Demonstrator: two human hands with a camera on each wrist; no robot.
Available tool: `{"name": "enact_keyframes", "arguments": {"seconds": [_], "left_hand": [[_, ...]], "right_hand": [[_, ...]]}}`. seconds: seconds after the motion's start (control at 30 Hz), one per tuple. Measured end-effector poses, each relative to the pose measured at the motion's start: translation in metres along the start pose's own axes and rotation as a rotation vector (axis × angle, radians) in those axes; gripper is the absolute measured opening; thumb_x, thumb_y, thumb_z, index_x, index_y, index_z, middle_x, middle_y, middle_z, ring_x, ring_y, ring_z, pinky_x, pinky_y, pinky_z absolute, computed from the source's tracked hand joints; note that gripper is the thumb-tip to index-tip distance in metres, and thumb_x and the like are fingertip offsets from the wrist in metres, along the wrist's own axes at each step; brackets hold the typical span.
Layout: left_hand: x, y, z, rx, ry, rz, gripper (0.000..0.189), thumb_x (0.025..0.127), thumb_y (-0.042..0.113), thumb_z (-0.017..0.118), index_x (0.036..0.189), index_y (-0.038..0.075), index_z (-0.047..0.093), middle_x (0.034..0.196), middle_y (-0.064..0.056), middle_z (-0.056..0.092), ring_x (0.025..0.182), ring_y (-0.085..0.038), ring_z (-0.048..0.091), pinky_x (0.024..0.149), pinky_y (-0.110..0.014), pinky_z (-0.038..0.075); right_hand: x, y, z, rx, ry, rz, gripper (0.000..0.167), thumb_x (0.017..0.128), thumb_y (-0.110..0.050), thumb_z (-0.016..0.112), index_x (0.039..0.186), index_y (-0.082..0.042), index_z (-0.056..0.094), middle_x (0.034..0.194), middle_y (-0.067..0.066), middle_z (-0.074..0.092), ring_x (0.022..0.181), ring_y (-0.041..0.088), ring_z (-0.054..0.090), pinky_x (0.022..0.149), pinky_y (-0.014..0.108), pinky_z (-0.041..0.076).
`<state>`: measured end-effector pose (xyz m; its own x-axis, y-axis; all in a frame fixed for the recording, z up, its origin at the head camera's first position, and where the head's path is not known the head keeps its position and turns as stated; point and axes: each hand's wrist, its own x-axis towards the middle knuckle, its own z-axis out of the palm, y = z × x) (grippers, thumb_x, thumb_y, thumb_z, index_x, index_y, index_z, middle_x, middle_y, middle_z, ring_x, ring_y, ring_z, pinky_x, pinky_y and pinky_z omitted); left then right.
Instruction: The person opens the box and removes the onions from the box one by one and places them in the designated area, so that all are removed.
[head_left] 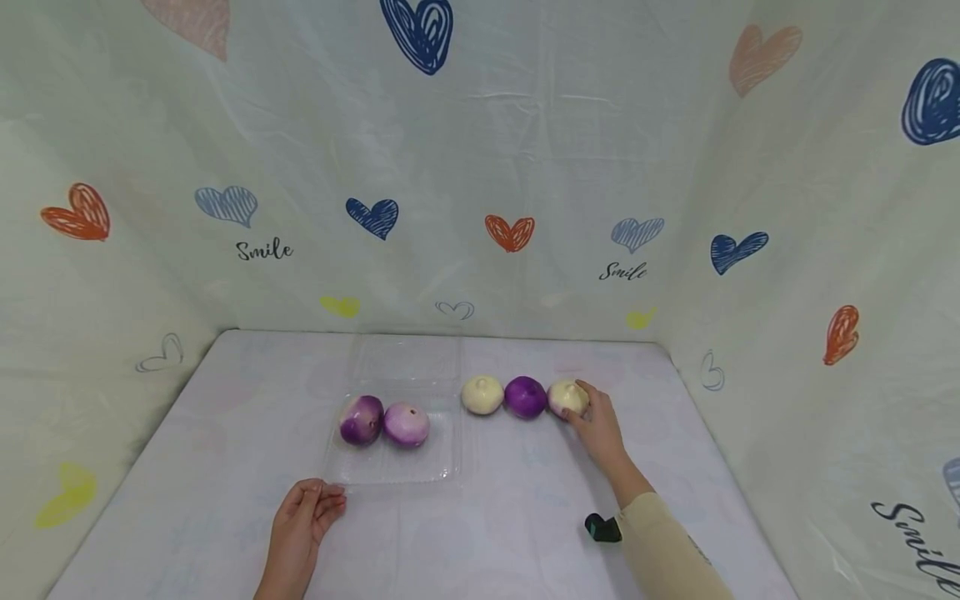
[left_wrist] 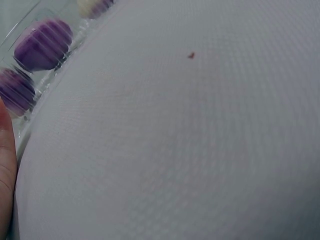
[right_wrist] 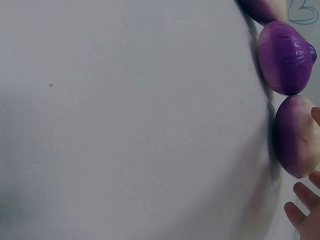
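My right hand (head_left: 597,425) holds a pale onion (head_left: 564,398) at the right end of a row, thumb at its near side and fingertips at its far side. In the right wrist view that onion (right_wrist: 292,137) has a purple side, and other fingers (right_wrist: 295,215) spread beside it. Next to it sit a deep purple onion (head_left: 526,397) and another pale onion (head_left: 482,394). My left hand (head_left: 303,521) pinches the near left corner of a clear plastic clamshell container (head_left: 442,467). Inside it lie a dark purple onion (head_left: 362,420) and a lighter purple one (head_left: 407,425).
The container's clear lid (head_left: 408,358) lies open toward the back. A small dark green object (head_left: 602,527) is on the white table (head_left: 510,533) beside my right sleeve (head_left: 663,542). A heart-printed curtain (head_left: 555,167) borders the table at the back and sides.
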<state>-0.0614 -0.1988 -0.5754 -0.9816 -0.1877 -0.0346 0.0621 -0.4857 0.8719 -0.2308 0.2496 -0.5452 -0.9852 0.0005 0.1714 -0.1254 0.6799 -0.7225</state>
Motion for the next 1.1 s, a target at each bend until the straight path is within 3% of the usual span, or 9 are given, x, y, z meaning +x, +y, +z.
{"name": "enact_keyframes", "arguments": {"seconds": [0.2, 0.4, 0.83, 1.1], "left_hand": [[0.000, 0.000, -0.001, -0.006, 0.002, -0.002, 0.018, 0.105, 0.020, 0.047, 0.099, 0.006, 0.057, 0.092, -0.004, 0.067, 0.085, -0.013, 0.066, 0.079, -0.025, 0.057], [0.001, 0.000, -0.001, -0.024, 0.004, -0.006, 0.017, 0.104, 0.020, 0.048, 0.098, 0.007, 0.058, 0.092, -0.004, 0.068, 0.085, -0.013, 0.066, 0.079, -0.025, 0.057], [0.001, -0.001, 0.000, -0.025, 0.012, -0.012, 0.018, 0.105, 0.019, 0.046, 0.096, 0.008, 0.059, 0.091, -0.004, 0.067, 0.084, -0.013, 0.066, 0.078, -0.025, 0.057], [0.000, 0.000, 0.000, -0.012, 0.013, -0.011, 0.018, 0.105, 0.018, 0.045, 0.097, 0.008, 0.057, 0.091, -0.003, 0.067, 0.084, -0.012, 0.066, 0.078, -0.024, 0.057]], "right_hand": [[0.000, -0.021, -0.009, 0.027, 0.037, -0.036, 0.060, 0.088, -0.012, 0.072, 0.140, -0.001, 0.044, 0.137, 0.029, 0.041, 0.125, 0.046, 0.040, 0.107, 0.058, 0.033], [-0.001, -0.043, -0.008, 0.087, 0.008, -0.051, 0.059, 0.090, -0.015, 0.071, 0.141, -0.006, 0.045, 0.141, 0.025, 0.038, 0.128, 0.043, 0.038, 0.108, 0.058, 0.032], [-0.018, -0.099, 0.022, 0.216, -0.064, -0.156, 0.058, 0.087, -0.016, 0.074, 0.139, -0.010, 0.049, 0.138, 0.016, 0.044, 0.125, 0.040, 0.043, 0.105, 0.057, 0.038], [-0.027, -0.124, 0.044, 0.282, -0.093, -0.258, 0.052, 0.084, -0.005, 0.075, 0.132, -0.007, 0.055, 0.132, 0.015, 0.051, 0.125, 0.037, 0.046, 0.105, 0.055, 0.039]]}}
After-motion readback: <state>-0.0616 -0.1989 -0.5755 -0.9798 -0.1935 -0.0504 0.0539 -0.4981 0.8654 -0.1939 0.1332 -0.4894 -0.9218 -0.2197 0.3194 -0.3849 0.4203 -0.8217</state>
